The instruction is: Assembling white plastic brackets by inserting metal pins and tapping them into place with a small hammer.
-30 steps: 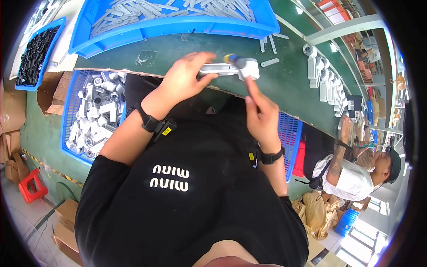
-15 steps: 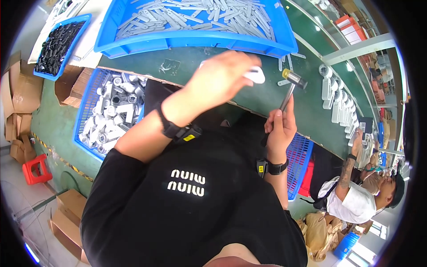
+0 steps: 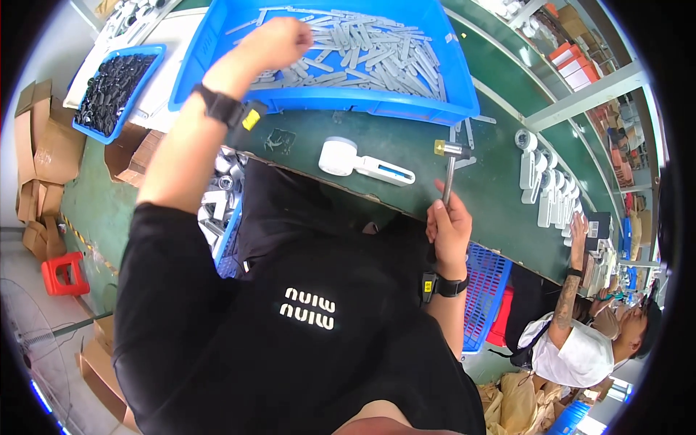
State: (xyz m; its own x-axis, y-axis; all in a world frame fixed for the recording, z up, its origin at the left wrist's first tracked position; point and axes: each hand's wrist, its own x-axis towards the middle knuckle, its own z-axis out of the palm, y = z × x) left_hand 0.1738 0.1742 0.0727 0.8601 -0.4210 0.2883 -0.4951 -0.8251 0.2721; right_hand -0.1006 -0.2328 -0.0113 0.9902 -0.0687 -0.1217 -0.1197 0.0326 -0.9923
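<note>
My left hand (image 3: 277, 42) is over the big blue bin (image 3: 428, 111) of flat grey strips (image 3: 355, 43). Its fingers are curled closed, and what they hold, if anything, is hidden. On the bench in front of me lies a white plastic piece (image 3: 338, 157) with a round head and a slotted handle. My right hand (image 3: 451, 226), at the bench's near edge, is closed round the shaft of a small mallet (image 3: 453, 150). The mallet's head, yellow at one end, points up and away from me.
At the right stands a row of white pieces (image 3: 557, 194), beside a co-worker's hand (image 3: 578, 228). A blue tray of small black parts (image 3: 109, 98) sits at the left. Loose grey strips (image 3: 469, 132) lie near the bin. Blue baskets (image 3: 484, 290) stand below the bench.
My left hand has let go of the white piece, which now lies on the bench, and has moved away and left over the bin. My right hand with the mallet has shifted slightly left.
</note>
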